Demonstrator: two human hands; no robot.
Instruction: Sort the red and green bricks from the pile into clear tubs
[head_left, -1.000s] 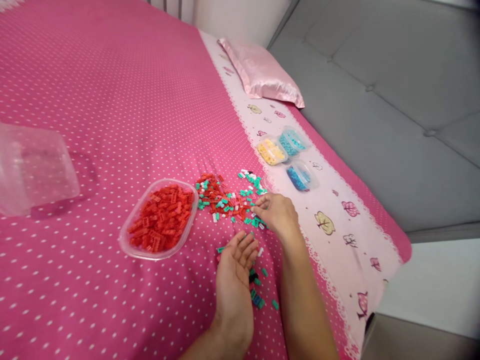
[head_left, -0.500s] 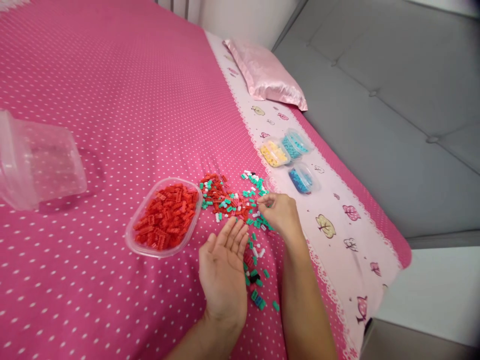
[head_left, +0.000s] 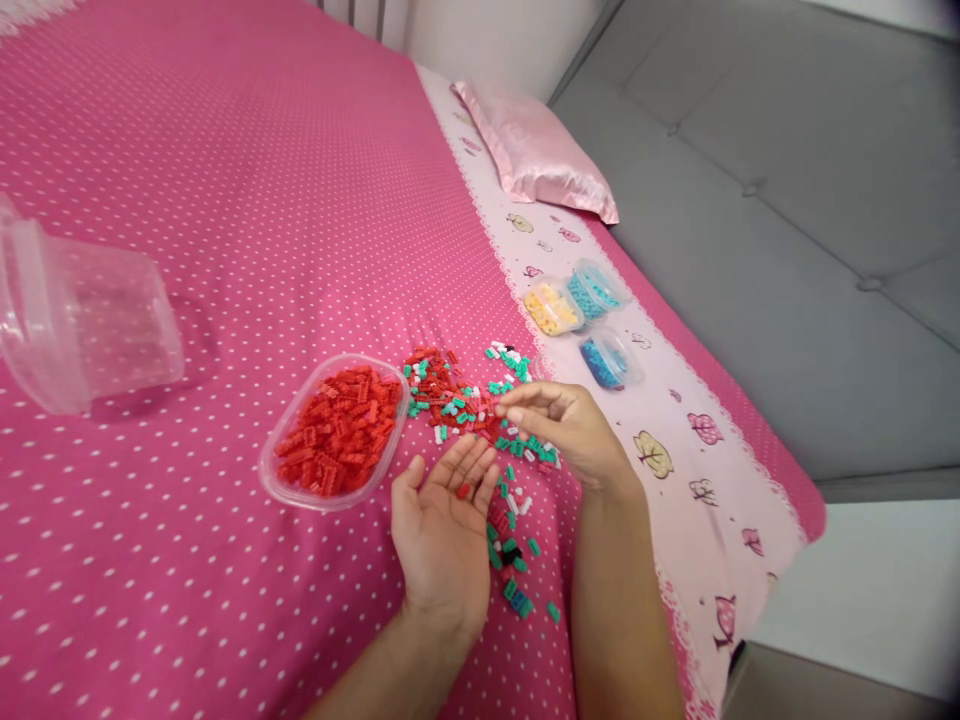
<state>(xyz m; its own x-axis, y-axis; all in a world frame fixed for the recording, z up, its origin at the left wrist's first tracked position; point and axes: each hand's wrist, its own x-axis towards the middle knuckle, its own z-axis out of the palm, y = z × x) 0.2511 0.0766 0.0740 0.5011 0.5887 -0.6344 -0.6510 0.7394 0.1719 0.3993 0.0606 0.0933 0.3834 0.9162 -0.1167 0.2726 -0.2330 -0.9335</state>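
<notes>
A scatter of small red, teal and white bricks lies on the pink dotted bedspread. My left hand is palm up and flat beside the pile, with one small red brick resting on the fingers. My right hand hovers just over the pile, thumb and fingertips pinched together; what they hold is too small to make out. A clear tub of red bricks sits to the left of the pile, close to my left hand.
A large clear container lies on its side at the far left. Three small clear tubs hold yellow, light blue and darker blue bricks on the pale border strip. A pink pillow and grey padded headboard are behind.
My left hand turned palm up and shifted left toward the red tub, a red brick now on it. My right hand lifted slightly from the pile toward the left hand.
</notes>
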